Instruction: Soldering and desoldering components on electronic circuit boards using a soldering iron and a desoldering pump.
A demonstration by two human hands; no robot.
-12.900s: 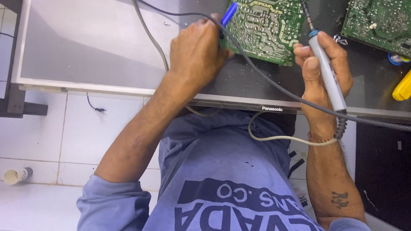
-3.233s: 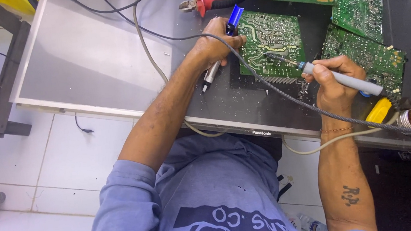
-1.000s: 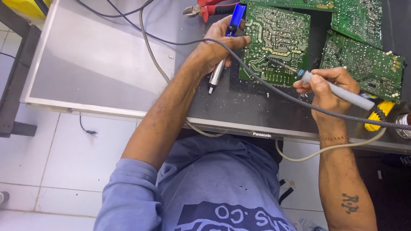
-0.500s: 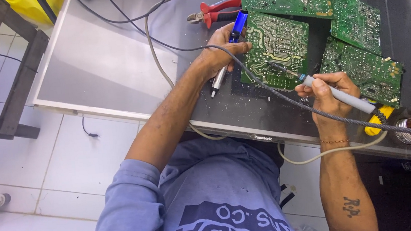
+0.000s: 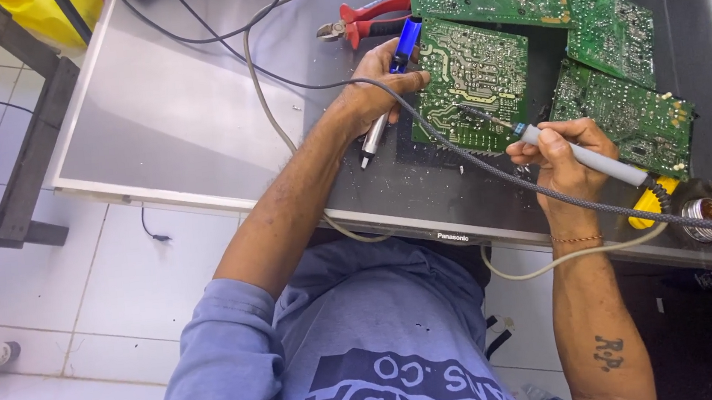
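My right hand (image 5: 559, 150) is closed in a pen grip around the grey soldering iron (image 5: 593, 162). Its thin tip points up and left and lies over the lower right part of the middle circuit board (image 5: 470, 78), solder side up. Whether the tip touches a joint cannot be told from this view. The braided cable (image 5: 491, 175) of the iron runs across the counter (image 5: 194, 111), passing over my left hand (image 5: 374, 87) and out to the right edge.

My left hand is closed around a blue-and-silver desoldering pump (image 5: 389, 85), held at the left edge of the same board. Its blue end points up toward the red-handled cutters (image 5: 362, 21); its silver end points down toward me.

Step in hand, as I judge it: heating a joint on the middle board, with the pump held ready but not yet at the joint. The next move calls for a steady iron tip on one pad only, and for the pump nozzle to come close beside the tip without nudging the board.

Two further green boards (image 5: 616, 27) lie touching or just beside the middle one, above and to the right. A small round tin (image 5: 705, 219) and a yellow-handled tool (image 5: 652, 200) lie near my right wrist.
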